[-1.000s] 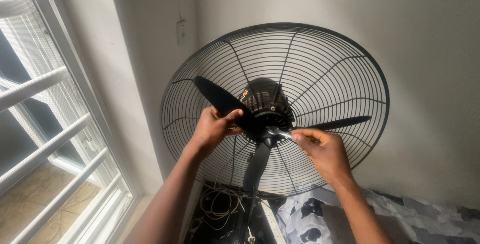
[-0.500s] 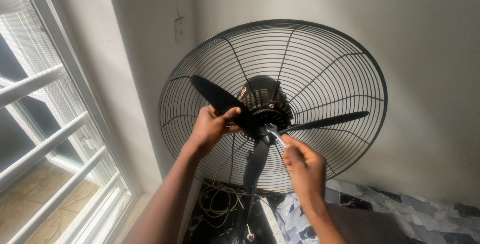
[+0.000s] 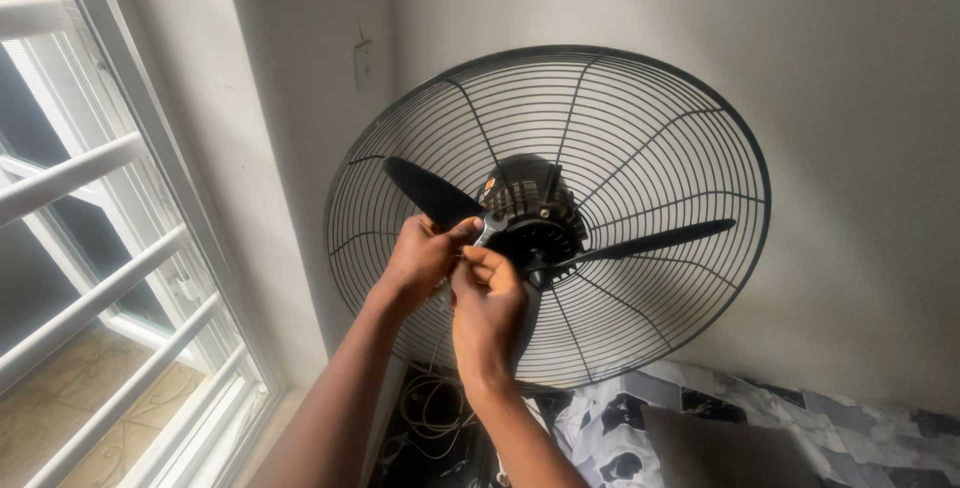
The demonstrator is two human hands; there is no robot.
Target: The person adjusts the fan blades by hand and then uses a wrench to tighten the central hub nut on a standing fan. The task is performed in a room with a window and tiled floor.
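Item: large round fan (image 3: 560,208), front guard off, rear wire guard (image 3: 640,118) in place, standing against a grey wall in a corner beside a window.

Hub and motor (image 3: 535,223): black, at the centre of the guard, facing the viewer and slightly upward.

Blades: three, black. Upper-left blade (image 3: 430,191) runs from the hub up and to the left. Right blade (image 3: 655,241) lies nearly level, its long axis pointing right and a little upward. The third hangs downward and is mostly hidden behind the hands.

Tool: small silvery metal spanner (image 3: 487,229), just left of the hub, long axis slanting from lower left to upper right, its head end toward the hub.

Left hand (image 3: 420,260): fingers curled closed around the root of the upper-left blade and the spanner's shaft, thumb near the tool's head.

Right hand (image 3: 490,313): below and touching the left hand, fingers pinched together on the spanner's lower part; the exact grip is partly hidden.

Surroundings: white barred window (image 3: 100,248) at left; wall switch plate (image 3: 363,64) above the guard; coiled cable (image 3: 430,408) on the floor below; black-and-white patterned cloth (image 3: 640,418) at lower right.
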